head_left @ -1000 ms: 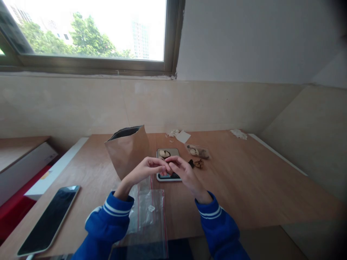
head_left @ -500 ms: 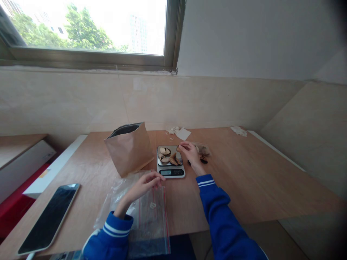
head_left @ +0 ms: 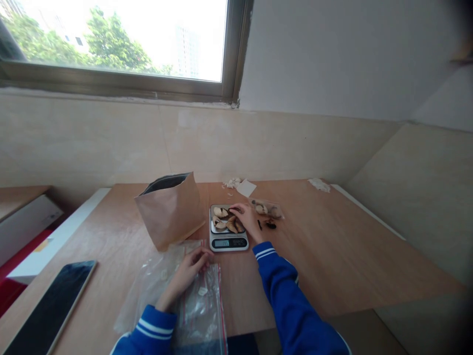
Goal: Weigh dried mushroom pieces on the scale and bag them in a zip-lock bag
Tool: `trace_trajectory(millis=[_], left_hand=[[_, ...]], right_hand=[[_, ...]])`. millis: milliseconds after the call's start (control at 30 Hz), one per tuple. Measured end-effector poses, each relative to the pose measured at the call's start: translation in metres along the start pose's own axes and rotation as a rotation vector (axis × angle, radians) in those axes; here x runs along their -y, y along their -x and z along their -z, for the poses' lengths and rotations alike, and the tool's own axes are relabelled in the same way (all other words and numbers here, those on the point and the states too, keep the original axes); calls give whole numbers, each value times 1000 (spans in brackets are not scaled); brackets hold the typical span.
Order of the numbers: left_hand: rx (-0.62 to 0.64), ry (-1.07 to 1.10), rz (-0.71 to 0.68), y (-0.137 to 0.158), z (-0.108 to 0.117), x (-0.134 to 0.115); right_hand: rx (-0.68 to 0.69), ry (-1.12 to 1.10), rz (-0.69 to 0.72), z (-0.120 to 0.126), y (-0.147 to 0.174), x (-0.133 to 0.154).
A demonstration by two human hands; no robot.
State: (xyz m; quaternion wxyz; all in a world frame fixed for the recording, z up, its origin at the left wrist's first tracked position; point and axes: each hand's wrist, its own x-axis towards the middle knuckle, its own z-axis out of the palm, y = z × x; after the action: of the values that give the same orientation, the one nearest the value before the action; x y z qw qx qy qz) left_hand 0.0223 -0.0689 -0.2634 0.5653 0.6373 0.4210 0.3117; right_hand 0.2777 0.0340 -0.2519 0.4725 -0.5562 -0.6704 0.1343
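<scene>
On a small kitchen scale (head_left: 229, 244) lie several pale, brown-edged curved pieces (head_left: 229, 224) that look like dried mushrooms. My right hand (head_left: 247, 218) is over the tray's right side, thumb and fingertips pinched at a small dark-edged piece, partly hidden by the fingers. My left hand (head_left: 195, 265) hovers or rests over clear zip bags (head_left: 201, 301), its fingers loosely bent with nothing visible in them. A brown paper pouch (head_left: 172, 209) stands with its mouth open left of the scale. Right of the scale sits a clear packet (head_left: 272, 211) of similar pieces, with dark bits (head_left: 271, 225) beside it.
A large phone (head_left: 51, 308) lies at the table's left side. White scraps (head_left: 233, 183) and a white square of paper (head_left: 246, 188) are behind the scale. A crumpled white tissue (head_left: 319, 185) lies at the back right, near the tiled wall (head_left: 277, 145).
My right hand has moved left, from the scale's right edge to over the tray, carrying a small piece. My left hand has drawn slightly back, its fingers more bent. The camera view has shifted a little.
</scene>
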Motion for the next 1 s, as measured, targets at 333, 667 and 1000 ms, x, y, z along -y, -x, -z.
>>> trace_trajectory(millis=[333, 667, 1000], left_hand=[[-14, 34, 22, 2, -1, -5], [-30, 32, 15, 2, -2, -7], [-30, 46, 8, 0, 0, 1]], right_hand=[[45, -165, 6, 3, 1, -7], [-88, 6, 14, 15, 61, 13], [101, 219, 81, 13, 66, 23]])
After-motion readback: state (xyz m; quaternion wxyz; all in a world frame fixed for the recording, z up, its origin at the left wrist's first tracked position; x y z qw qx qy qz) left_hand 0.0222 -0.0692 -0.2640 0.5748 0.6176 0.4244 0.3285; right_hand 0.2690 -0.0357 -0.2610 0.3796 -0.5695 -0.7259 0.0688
